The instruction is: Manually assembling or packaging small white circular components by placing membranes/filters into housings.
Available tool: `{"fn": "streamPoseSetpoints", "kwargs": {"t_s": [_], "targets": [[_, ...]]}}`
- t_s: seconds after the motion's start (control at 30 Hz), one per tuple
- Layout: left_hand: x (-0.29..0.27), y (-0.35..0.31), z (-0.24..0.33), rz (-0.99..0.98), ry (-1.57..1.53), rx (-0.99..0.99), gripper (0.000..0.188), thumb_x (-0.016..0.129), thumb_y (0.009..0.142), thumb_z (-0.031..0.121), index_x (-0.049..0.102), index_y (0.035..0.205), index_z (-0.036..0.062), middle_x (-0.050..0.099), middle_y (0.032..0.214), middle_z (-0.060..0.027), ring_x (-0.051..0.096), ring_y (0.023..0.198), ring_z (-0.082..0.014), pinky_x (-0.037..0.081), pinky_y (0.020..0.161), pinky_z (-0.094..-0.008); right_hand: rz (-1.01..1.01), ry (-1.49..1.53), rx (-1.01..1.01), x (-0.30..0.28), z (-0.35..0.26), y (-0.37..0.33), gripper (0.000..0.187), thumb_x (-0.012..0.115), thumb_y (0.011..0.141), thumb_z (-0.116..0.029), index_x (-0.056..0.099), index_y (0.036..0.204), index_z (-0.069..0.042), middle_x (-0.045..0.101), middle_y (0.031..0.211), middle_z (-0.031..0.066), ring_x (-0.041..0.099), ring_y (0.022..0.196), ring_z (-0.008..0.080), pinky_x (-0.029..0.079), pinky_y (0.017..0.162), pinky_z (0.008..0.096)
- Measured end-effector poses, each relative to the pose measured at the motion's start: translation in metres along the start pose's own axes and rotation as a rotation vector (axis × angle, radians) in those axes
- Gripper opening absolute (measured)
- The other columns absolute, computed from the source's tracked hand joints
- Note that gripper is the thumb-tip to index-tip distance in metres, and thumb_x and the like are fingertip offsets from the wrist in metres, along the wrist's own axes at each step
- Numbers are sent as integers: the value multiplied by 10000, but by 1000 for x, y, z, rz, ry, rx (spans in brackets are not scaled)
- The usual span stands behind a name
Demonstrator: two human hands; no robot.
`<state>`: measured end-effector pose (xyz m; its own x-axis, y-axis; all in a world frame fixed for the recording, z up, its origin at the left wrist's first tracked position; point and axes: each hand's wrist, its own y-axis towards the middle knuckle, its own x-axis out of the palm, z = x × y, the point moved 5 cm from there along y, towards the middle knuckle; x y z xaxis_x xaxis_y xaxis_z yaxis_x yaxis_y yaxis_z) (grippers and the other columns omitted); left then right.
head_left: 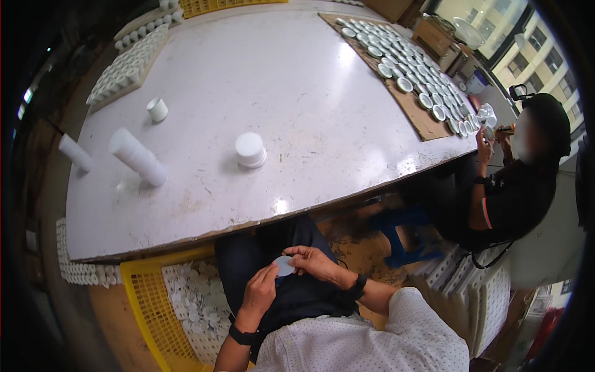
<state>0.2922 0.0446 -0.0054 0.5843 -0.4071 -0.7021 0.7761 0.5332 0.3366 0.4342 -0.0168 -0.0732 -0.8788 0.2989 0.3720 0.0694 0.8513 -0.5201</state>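
A big, pale table [204, 93] filled most of the view, with little marks and scuffs on its shiny top. At the far right, a brown board [409, 115] lay on it, full of small round pieces [404, 84] in rows. At the far left sat a tray of white pieces [127, 75]. Nearer stood a short white cup [157, 110], a tall white stack [137, 156] and a small stack of white rounds [251, 149]. A yellow crate [140, 304] with a heap of white bits [195, 297] in it was on the floor, to the left of the person's lap. Past the right end of the table was a window [545, 62]. A co-worker [524, 192] in dark clothes sat at that end with both hands up, near a blue stool [396, 239]. The person's own two arms bent in so that the hands met over the dark lap, just in front of the table's near edge. Between them was a thin white disc [284, 266]. The left hand [259, 290] held its left side with the fingertips, and the right hand [315, 263] pinched its right side with thumb and finger. Each wrist had a black band [357, 286] on it.
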Motion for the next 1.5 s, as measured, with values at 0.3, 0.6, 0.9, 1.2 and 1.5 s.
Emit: {"fn": "streamPoseSetpoints", "kwargs": {"t_s": [0.3, 0.6, 0.9, 1.2, 1.5], "targets": [[-1, -48, -123, 58, 319, -373, 360, 665, 720, 123, 567, 1050, 17, 483, 1213, -230, 462, 1119, -380, 358, 953, -402, 373, -1244, -466, -53, -9, -6, 255, 574, 791, -193, 573, 1008, -58, 601, 909, 156, 579, 847, 330, 477, 738, 398], [7, -67, -154, 74, 12, -999, 715, 611, 785, 258, 234, 1340, 9, 374, 1293, -275, 381, 1190, -407, 320, 985, -417, 442, -1273, -600, -43, -14, -11, 166, 591, 768, -145, 523, 909, -92, 567, 738, 101, 570, 759, 300, 477, 650, 406], [10, -83, -165, 124, -12, -1039, 550, 418, 891, 326, 283, 1330, 23, 396, 1288, -262, 404, 1162, -421, 337, 964, -431, 301, -1501, -637, -37, 7, 4, 108, 557, 798, -161, 542, 850, -68, 541, 825, 112, 532, 790, 305, 468, 675, 391], [8, -82, -163, 72, -2, -1041, 582, 427, 884, 360, 268, 1345, 42, 430, 1251, -277, 446, 1121, -430, 371, 926, -443, 250, -1437, -588, -29, -10, -3, 129, 544, 804, -183, 543, 861, -67, 575, 821, 123, 556, 809, 312, 460, 730, 395], [8, -75, -161, 81, 2, -999, 590, 426, 884, 373, 257, 1354, 58, 440, 1247, -273, 454, 1116, -427, 378, 916, -433, 309, -1053, -497, -31, -38, -28, 188, 577, 807, -198, 545, 895, -36, 600, 787, 170, 580, 750, 362, 466, 646, 415]]}}
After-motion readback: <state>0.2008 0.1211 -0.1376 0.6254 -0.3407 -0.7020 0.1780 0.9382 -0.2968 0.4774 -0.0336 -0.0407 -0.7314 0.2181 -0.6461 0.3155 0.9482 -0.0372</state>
